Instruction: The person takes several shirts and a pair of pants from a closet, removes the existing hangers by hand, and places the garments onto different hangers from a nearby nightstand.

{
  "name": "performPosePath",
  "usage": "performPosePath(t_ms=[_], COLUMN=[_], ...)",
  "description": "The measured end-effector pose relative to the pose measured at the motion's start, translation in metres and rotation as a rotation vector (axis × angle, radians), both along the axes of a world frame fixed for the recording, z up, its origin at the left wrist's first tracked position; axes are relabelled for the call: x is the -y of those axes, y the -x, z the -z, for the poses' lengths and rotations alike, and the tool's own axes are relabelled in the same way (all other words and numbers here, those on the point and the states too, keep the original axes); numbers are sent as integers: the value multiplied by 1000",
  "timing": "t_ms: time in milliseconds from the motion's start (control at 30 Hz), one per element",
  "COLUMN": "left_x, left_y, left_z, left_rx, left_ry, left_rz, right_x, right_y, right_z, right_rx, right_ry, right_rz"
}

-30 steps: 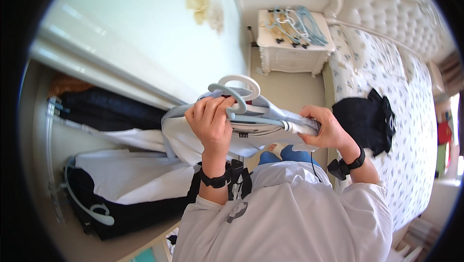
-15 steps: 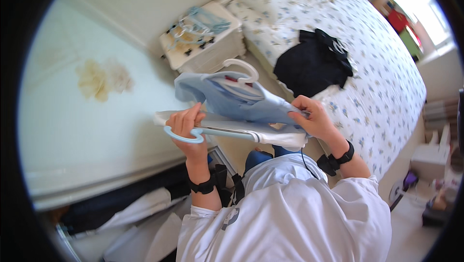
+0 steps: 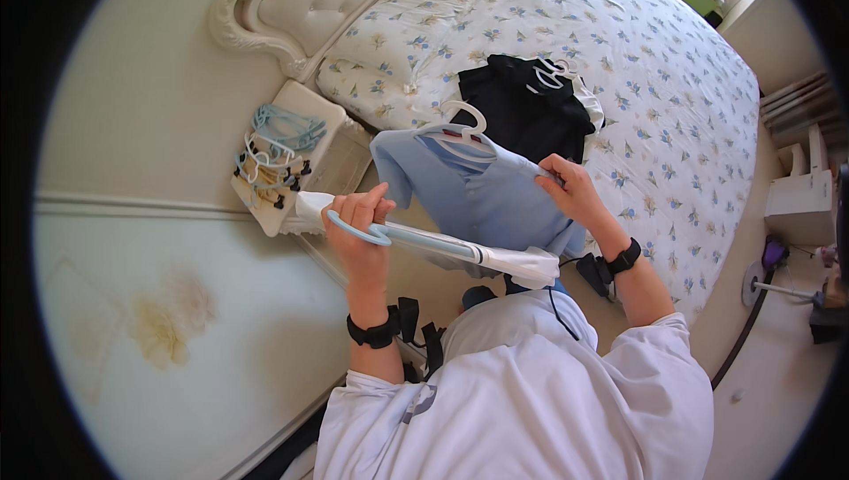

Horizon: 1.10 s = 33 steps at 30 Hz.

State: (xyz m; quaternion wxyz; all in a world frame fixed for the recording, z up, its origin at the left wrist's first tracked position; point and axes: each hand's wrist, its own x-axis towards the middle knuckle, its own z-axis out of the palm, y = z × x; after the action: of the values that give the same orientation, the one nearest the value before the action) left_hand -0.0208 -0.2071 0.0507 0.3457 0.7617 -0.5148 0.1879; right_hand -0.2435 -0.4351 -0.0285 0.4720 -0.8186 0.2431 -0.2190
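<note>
My left hand (image 3: pixel 358 223) is closed round the top of a light blue hanger (image 3: pixel 424 239), its hook curving over the front of my fist. From that hanger hangs a white garment (image 3: pixel 523 264), seen mostly edge-on. Farther out, a light blue shirt (image 3: pixel 478 188) is spread on a white hanger (image 3: pixel 476 117) whose hook rises above the collar. My right hand (image 3: pixel 573 186) pinches this shirt at its right shoulder. The shirt's lower part is partly hidden behind the white garment.
A bed (image 3: pixel 672 153) with a flowered sheet fills the far right, with a black garment (image 3: pixel 522 104) on hangers lying on it. The white nightstand (image 3: pixel 332 148) carries several light blue and white hangers (image 3: pixel 287 130). At left stands a pale panel (image 3: pixel 106 303) with a flower print.
My view has swung to the right, towards the bed. The blue shirt now hangs more spread out and farther apart from the white garment. Both hands keep their holds.
</note>
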Motion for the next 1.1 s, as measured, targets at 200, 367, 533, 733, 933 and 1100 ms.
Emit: performPosePath(t_ms=[200,367,533,733,933,1100], left_x=[133,235,328,403,436,452], left_y=[-16,-39,-58,-49,-51,-31], left_z=[28,46,115,181,204,225], left_rx=[9,-3,-88,-172,-206,-155], left_ry=[-127,-196,-214,-238,-325,-359], left_rz=[119,184,198,268,255,215], right_x=[128,232,306,322,259,260], right_y=[-5,-17,-1,8,-6,-6], right_z=[65,126,215,224,141,194], right_rx=[-29,-80,-127,-73,-193,-205], right_ry=[-101,-143,-210,-440,-137,-57], right_rz=[115,270,371,355,50,434])
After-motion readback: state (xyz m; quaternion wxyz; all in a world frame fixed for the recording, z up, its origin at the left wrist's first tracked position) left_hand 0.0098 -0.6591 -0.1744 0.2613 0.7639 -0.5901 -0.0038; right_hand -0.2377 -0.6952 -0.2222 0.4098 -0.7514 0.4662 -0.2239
